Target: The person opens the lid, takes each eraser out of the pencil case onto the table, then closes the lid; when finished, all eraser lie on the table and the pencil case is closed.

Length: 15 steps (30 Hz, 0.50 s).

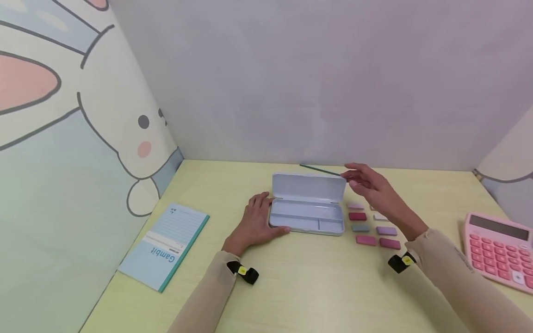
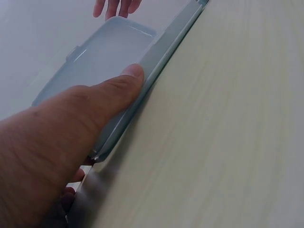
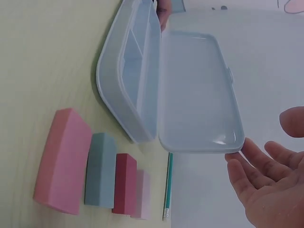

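Note:
A light blue pencil case (image 1: 297, 209) lies on the table with its lid (image 1: 309, 187) raised; its divided tray holds nothing. My left hand (image 1: 256, 222) grips the case's left end, the thumb along the front wall and the fingers at the side. In the left wrist view, the thumb (image 2: 118, 88) presses the front edge. My right hand (image 1: 374, 192) is at the lid's upper right corner. The right wrist view shows its fingertips (image 3: 234, 156) touching that corner, with the thumb held apart.
Several block erasers (image 1: 366, 240) in pink, red, purple and blue stand right of the case. A green pencil (image 1: 318, 169) lies behind it. At the left is a notebook (image 1: 162, 245), at the far right a pink calculator (image 1: 497, 249). A wall (image 1: 291, 92) rises behind the table.

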{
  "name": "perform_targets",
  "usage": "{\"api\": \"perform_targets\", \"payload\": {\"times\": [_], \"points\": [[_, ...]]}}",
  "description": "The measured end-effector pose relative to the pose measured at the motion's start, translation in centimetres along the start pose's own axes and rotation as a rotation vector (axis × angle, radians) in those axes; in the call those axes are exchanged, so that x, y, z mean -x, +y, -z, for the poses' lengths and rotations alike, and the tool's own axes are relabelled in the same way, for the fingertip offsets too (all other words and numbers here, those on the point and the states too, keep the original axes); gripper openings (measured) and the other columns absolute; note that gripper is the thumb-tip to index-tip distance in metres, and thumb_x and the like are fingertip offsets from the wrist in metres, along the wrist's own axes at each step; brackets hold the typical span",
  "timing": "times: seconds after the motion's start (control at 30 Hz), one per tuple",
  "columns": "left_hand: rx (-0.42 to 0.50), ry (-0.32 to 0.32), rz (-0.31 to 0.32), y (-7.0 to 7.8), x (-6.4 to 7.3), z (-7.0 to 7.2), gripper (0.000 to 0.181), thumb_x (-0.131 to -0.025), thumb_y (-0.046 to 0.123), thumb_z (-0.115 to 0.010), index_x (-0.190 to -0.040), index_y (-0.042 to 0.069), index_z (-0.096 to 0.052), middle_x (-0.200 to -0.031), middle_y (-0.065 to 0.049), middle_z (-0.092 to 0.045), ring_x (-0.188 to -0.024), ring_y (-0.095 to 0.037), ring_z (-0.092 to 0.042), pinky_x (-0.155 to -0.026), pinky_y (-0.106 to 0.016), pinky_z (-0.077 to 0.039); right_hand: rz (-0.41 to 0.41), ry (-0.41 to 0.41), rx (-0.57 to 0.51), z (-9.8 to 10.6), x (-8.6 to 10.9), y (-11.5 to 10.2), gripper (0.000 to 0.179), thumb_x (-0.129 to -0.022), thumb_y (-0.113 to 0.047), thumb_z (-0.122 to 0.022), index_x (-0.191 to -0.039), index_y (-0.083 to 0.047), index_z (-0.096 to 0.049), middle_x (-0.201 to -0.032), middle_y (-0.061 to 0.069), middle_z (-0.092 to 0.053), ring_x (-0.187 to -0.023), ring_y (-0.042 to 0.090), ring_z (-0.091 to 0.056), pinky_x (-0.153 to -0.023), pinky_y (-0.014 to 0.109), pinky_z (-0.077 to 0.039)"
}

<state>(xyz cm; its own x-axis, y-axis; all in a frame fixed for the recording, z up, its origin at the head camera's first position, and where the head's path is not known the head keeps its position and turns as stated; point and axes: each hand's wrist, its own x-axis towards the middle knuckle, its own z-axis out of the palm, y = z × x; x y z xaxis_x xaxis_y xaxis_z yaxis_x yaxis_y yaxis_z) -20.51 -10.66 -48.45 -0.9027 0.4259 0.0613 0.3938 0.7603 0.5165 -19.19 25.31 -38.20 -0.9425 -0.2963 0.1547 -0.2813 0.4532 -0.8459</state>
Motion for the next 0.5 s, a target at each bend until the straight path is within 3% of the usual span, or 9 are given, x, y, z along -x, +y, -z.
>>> {"api": "perform_targets", "payload": {"times": [0.23,0.5], "points": [[-0.011,-0.009,0.006,0.1,0.1,0.0,0.102,-0.086,0.068,-0.076,-0.159,0.006,-0.042,-0.171,-0.017,-0.031,-0.161,-0.04,-0.024,-0.13,-0.061,-0.029,0.033,0.05,-0.005,-1.0,1.4,-0.5,0.043,-0.112,-0.016,-0.056,-0.154,-0.008,-0.049,-0.134,0.017,-0.066,-0.119,-0.001,-0.066,-0.099,0.004,-0.048],[-0.033,-0.003,-0.002,0.0,0.1,0.0,0.104,-0.086,0.068,-0.076,-0.158,0.002,-0.042,-0.172,-0.018,-0.031,-0.161,-0.04,-0.025,-0.131,-0.06,-0.029,-0.003,0.036,0.017,-2.3,2.6,0.0,0.035,-0.112,-0.018,-0.059,-0.145,-0.007,-0.056,-0.127,0.018,-0.07,-0.107,0.0,-0.07,-0.092,0.014,-0.058]]}}
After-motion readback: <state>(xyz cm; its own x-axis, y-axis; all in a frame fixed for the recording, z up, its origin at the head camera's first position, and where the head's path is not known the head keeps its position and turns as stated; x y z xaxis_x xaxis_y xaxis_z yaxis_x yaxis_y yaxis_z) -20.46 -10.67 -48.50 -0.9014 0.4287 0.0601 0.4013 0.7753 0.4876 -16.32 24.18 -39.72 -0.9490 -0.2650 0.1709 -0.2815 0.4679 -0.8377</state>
